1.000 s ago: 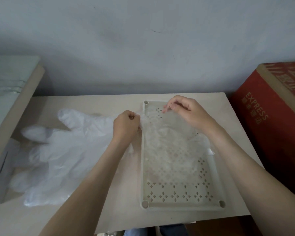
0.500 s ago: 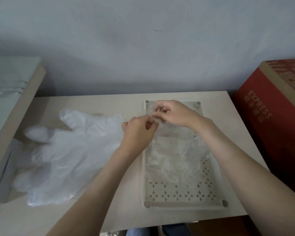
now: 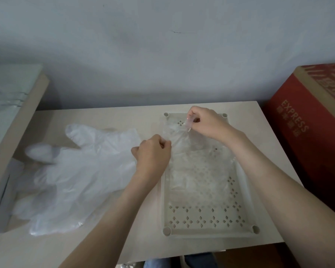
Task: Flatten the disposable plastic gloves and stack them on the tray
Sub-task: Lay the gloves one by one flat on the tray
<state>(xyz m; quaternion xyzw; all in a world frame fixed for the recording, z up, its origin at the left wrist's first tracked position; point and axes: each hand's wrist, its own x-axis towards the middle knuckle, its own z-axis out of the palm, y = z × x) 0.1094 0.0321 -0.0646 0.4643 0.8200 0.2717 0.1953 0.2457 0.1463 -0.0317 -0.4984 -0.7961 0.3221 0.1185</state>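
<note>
On the left of the table (image 3: 108, 118) lies the pile of loose gloves (image 3: 81, 171), cloudy white, crumpled and overlapping, their fingers pointing to the far left. Those are not yet dealt with, so I judge most of the work is still ahead.

Just right of the pile, my left hand (image 3: 153, 157) is curled into a tight pinch on the left edge of the clear glove (image 3: 193, 171) I am spreading, right at the tray's left rim. That glove lies over the far and middle part of the tray (image 3: 211, 233), wrinkled, with the cut-out pattern showing through it. Further right and farther away, my right hand (image 3: 207, 122) pinches the glove's far end between thumb and fingertips, lifted a little off the tray floor.

I read this as the flattening step: pulling the film taut between two pinches before laying it down. I cannot tell whether other gloves already lie under it, since the film is so clear. At the far right stands a red box (image 3: 307, 132).
</note>
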